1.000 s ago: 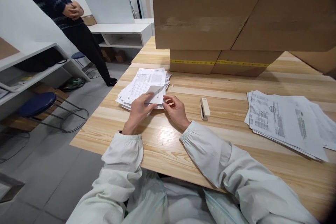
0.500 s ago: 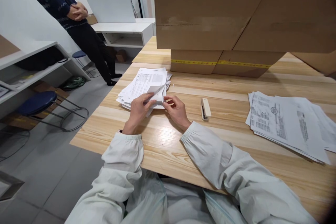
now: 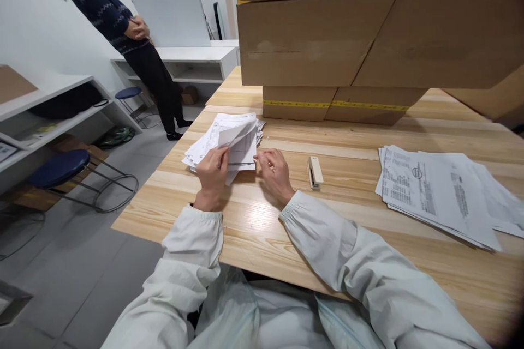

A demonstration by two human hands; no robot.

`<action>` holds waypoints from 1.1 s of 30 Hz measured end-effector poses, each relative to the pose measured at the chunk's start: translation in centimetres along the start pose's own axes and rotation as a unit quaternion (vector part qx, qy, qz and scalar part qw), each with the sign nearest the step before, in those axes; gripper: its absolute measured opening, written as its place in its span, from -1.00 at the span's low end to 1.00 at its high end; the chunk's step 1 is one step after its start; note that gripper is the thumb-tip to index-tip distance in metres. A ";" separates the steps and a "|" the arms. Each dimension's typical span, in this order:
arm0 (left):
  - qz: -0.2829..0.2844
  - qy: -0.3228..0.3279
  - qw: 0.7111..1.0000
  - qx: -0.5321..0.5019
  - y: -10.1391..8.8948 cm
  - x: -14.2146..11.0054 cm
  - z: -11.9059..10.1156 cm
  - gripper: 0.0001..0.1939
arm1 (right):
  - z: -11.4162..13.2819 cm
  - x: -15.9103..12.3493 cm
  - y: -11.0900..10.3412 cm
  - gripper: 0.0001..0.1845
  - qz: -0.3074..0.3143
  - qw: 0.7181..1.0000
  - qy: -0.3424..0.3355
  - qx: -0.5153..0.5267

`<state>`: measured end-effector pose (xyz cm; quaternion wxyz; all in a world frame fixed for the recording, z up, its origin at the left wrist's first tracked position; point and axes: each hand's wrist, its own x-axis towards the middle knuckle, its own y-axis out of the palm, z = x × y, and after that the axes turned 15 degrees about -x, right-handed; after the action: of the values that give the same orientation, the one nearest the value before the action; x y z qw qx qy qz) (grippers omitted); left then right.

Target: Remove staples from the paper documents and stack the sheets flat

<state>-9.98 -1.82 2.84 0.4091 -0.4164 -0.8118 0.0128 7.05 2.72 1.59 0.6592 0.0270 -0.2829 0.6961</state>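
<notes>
A pile of printed paper sheets (image 3: 200, 144) lies on the wooden table in front of me. My left hand (image 3: 213, 172) pinches the near-left corner of a sheet of paper (image 3: 235, 133), which is lifted and bent over the pile. Beside the pile's right edge is my right hand (image 3: 274, 172), its fingers curled and pinched together. Its fingertips are at the edge of the papers, and what they hold, if anything, is too small to make out. A cream stapler (image 3: 315, 173) lies to the right of my right hand.
A second stack of printed papers (image 3: 438, 191) lies on the right of the wooden table (image 3: 327, 245). Large cardboard boxes (image 3: 303, 38) are piled at the back. Beyond the table's left edge are a blue stool (image 3: 59, 168), white shelves (image 3: 69, 87) and a standing person (image 3: 98, 11).
My left hand has raised the sheet and folded it further back over the pile, shifting slightly left. My right hand's fingers have drawn closer together. The whole view has tilted slightly.
</notes>
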 end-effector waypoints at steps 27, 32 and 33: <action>0.211 -0.429 0.658 -0.581 7.5 -6.3 -11.2 -0.48 | -4.6 -9.1 -19.8 -0.51 0.147 0.961 0.196 0.132; 0.162 -0.485 0.600 -0.616 7.7 -8.0 -11.2 -0.55 | -5.1 -9.8 -18.8 -0.46 0.086 0.992 0.096 -0.017; 0.153 -0.483 0.602 -0.617 7.8 -8.1 -11.0 -0.56 | -5.1 -9.9 -18.5 -0.46 0.068 0.993 0.089 -0.041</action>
<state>5.26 -5.80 2.02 -0.4047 -0.6209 -0.6311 -0.2291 27.36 -4.57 -0.14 0.6332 -0.0821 -0.2525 0.7270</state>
